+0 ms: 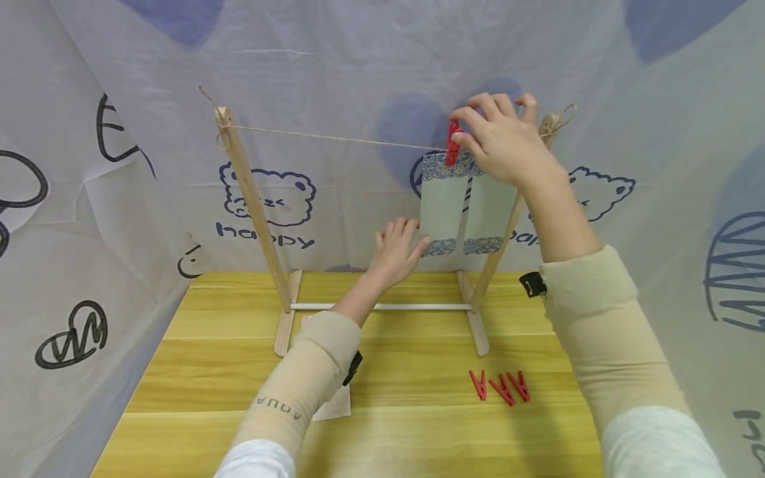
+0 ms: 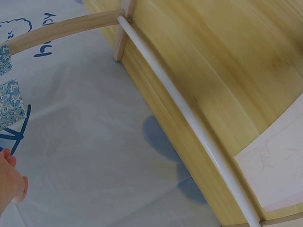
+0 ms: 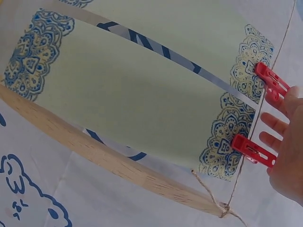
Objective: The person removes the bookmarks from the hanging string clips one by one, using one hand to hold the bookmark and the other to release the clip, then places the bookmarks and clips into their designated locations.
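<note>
My right hand [image 1: 508,139] pinches a red clothespin [image 1: 453,147] between thumb and fingers, up at the string [image 1: 335,138]. The clothespin's jaws sit over the top edge of a pale green paper card [image 1: 442,206] with blue patterned bands at both ends. Beside it hangs a second, similar card [image 1: 489,212]; the right wrist view shows another red clothespin [image 3: 253,150] fastening it to the string. My left hand [image 1: 396,252] is by the first card's lower left edge, its fingers loosely extended and holding nothing. Whether its thumb touches the card, I cannot tell.
Wooden posts [image 1: 254,206] hold the string, with a white rod [image 1: 418,307] joining their feet. Three red clothespins [image 1: 502,390] lie at the table's right. A pale pinkish sheet [image 1: 336,406] lies partly under my left arm. A printed cloth [image 1: 358,79] hangs behind.
</note>
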Demonstrator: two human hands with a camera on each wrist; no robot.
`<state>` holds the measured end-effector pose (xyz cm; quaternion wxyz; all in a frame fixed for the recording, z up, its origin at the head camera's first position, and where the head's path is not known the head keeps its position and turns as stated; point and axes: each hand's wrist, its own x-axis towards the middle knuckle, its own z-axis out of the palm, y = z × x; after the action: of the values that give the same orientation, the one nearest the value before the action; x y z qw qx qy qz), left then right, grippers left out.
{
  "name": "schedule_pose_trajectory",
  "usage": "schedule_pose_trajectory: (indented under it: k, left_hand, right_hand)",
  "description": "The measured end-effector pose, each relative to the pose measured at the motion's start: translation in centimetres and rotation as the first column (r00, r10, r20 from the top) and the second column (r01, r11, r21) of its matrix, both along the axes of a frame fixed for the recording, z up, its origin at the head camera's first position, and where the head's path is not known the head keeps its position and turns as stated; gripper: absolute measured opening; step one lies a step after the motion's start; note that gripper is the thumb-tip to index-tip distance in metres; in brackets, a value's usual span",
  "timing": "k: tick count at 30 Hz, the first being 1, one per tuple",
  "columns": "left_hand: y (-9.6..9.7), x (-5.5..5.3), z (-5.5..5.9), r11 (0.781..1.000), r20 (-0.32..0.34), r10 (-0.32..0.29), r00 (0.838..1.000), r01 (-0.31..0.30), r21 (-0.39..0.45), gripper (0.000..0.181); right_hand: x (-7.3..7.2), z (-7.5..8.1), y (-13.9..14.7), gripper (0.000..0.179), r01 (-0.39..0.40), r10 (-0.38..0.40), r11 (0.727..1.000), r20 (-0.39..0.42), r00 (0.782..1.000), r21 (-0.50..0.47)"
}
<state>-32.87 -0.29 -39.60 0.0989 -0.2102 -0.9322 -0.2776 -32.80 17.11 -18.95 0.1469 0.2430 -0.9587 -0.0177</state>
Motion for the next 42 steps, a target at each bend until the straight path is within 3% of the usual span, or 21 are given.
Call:
schedule_pose_trajectory:
  k: [17, 25, 42]
  left_hand:
    - [0.3, 0.0, -0.6, 0.998, -0.039, -0.015, 0.999, 0.017, 0.065, 0.032]
    - [0.4, 0.0, -0.9, 0.992, -0.072, -0.018, 0.997, 0.027, 0.122, 0.021]
    - [0.3, 0.1, -1.4, 0.983, -0.087, 0.001, 0.996, 0.015, 0.181, 0.021]
  right_hand:
    - [-0.2, -0.7, -0.4, 0.042, 0.006, -0.01, 0.998, -0.067, 0.998, -0.057]
    - [-0.2, -1.0, -0.3, 0.038, -0.028, 0.016, 0.993, -0.109, 0.994, -0.111]
    - [-0.4, -1.6, -0.3, 0.027, -0.1, 0.062, 0.977, -0.197, 0.978, -0.191]
